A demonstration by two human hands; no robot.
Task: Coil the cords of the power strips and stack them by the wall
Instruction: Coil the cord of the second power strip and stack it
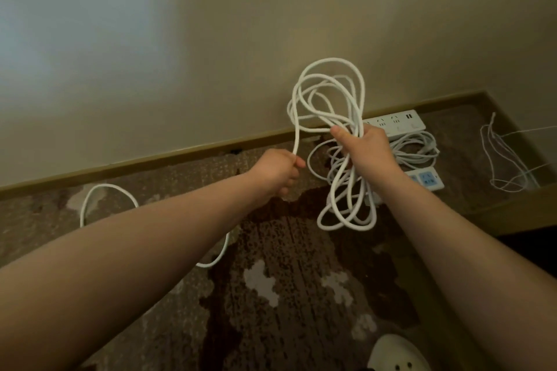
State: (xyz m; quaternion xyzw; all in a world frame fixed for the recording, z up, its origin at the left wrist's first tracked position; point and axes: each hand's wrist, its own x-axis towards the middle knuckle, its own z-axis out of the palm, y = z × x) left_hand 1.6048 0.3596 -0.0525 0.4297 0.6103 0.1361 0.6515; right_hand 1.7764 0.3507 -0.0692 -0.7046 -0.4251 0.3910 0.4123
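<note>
My right hand (366, 153) grips a bundle of white cord loops (331, 93), held up in front of the wall; loops stick out above the fist and hang below it. My left hand (278, 172) holds the loose run of the same cord, which trails down to the carpet at the left (99, 190). A white power strip (398, 123) lies against the baseboard with its coiled cord (417, 149) in front of it. A second strip with blue sockets (428, 179) lies just behind my right wrist.
The patterned brown carpet (286, 295) meets a beige wall and baseboard (150, 156). A thin white wire (500, 159) lies in the right corner beside a raised ledge (512, 211). A white slipper (398, 355) shows at the bottom edge.
</note>
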